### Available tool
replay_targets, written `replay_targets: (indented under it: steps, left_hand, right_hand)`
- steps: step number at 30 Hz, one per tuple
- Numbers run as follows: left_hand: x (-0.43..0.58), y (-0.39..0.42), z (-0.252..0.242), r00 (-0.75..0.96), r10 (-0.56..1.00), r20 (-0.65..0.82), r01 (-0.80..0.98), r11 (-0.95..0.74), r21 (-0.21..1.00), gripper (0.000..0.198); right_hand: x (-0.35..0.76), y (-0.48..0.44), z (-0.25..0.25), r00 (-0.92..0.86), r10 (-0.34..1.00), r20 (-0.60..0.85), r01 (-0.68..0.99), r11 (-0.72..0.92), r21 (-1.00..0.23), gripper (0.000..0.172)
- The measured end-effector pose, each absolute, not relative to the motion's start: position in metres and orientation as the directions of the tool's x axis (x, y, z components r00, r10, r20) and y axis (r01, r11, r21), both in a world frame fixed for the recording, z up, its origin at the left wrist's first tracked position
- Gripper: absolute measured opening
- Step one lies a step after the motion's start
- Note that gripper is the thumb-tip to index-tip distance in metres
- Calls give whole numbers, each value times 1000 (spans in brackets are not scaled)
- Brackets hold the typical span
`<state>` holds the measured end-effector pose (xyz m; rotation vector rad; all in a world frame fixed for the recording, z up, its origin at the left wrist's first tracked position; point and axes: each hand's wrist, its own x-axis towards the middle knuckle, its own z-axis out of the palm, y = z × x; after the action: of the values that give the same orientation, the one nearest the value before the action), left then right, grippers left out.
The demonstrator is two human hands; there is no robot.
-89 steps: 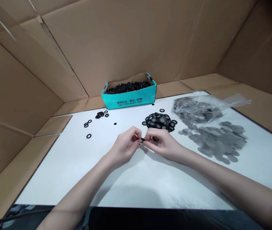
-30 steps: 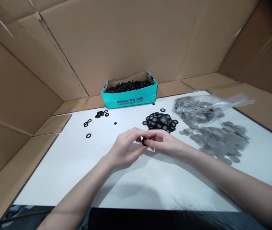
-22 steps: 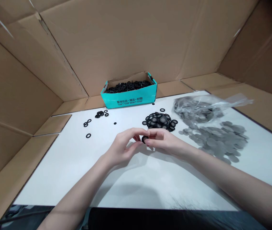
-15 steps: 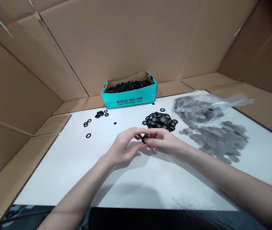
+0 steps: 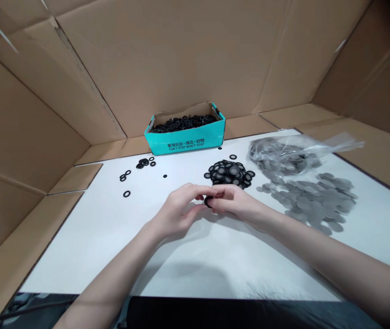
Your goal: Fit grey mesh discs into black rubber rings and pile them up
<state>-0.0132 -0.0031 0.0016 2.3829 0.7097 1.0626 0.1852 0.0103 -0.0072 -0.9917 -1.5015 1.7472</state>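
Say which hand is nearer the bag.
Right. The right hand is left of the bag and closer to the person; the left hand is farther left. Neither touches it.

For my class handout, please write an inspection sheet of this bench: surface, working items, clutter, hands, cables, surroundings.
Surface: white table, dark-edged.
Working items: black ring at the fingertips; pile of rings with grey centres just beyond; loose grey discs and a clear bag of more on the right; turquoise box of black rings at the back.
Clutter: scattered rings and a small black dot on the left.
Hands: right hand pinches the black ring; left hand is close by, its grip unclear.
Cables: dark cord-like strip at lower left, exact kind unclear.
Surroundings: cardboard walls.
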Motion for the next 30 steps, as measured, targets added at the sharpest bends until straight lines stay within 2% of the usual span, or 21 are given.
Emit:
replay_targets:
  steps: [12,22,30]
  left_hand:
    - [-7,-5,-1,514,595,618,267,-795,544,23]
    - [-8,-5,-4,462,609,645,319,-793,520,25]
    - [-13,-2,-1,530,591,608,352,-806,476,27]
  right_hand:
    - [183,9,-7,-484,861,-155,52,-149,-987,21]
    - [182,6,-4,-479,869,-122,-12,-146,-989,30]
    - [185,10,-4,-533,842,-83,24,-84,-996,36]
